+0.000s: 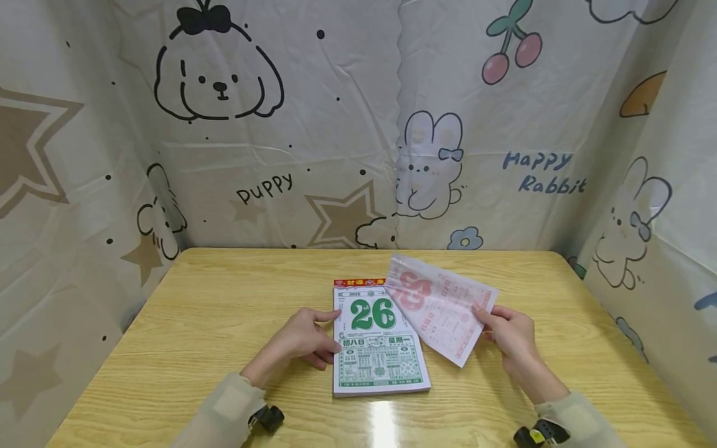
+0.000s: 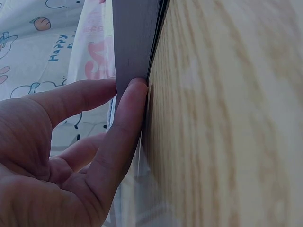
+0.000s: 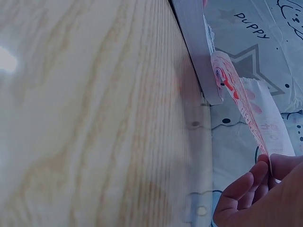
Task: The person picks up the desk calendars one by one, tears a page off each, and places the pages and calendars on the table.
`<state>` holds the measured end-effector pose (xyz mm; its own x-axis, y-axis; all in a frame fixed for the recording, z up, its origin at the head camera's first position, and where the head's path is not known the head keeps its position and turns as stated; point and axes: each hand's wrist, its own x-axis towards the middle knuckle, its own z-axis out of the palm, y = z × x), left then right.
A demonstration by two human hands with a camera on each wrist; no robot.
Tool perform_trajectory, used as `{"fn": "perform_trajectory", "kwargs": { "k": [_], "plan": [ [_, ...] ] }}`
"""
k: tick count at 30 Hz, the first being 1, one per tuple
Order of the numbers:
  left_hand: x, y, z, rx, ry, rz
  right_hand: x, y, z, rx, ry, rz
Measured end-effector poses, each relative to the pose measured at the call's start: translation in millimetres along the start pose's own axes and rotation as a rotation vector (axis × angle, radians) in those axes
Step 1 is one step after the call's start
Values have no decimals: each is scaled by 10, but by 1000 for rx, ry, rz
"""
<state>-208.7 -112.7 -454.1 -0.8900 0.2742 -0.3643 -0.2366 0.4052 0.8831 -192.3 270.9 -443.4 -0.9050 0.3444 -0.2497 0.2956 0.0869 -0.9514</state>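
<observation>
A thick tear-off calendar (image 1: 380, 358) lies on the table, its top page showing a green 26 under a red header strip. My left hand (image 1: 310, 339) grips its left edge; in the left wrist view the fingertips (image 2: 135, 92) press the side of the page block (image 2: 135, 42). A thin calendar sheet (image 1: 439, 311) with red print is turned over to the right, back side up. My right hand (image 1: 512, 333) pinches the sheet's right edge between thumb and fingers. The sheet covers the header's right end, and I cannot tell whether it is still attached there.
The wooden table (image 1: 224, 298) extends around the calendar on all sides. Behind it and at both sides hangs a pale cloth (image 1: 336, 74) with cartoon prints. A dark camera is strapped to each wrist.
</observation>
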Motion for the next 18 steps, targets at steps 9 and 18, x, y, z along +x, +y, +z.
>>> {"fn": "perform_trajectory", "kwargs": {
  "k": [9, 18],
  "plan": [
    [5, 0, 9, 0, 3, -12, -1, 11, -3, 6, -4, -1],
    [10, -7, 2, 0, -2, -7, 4, 24, -15, 8, 14, -5]
  ]
}}
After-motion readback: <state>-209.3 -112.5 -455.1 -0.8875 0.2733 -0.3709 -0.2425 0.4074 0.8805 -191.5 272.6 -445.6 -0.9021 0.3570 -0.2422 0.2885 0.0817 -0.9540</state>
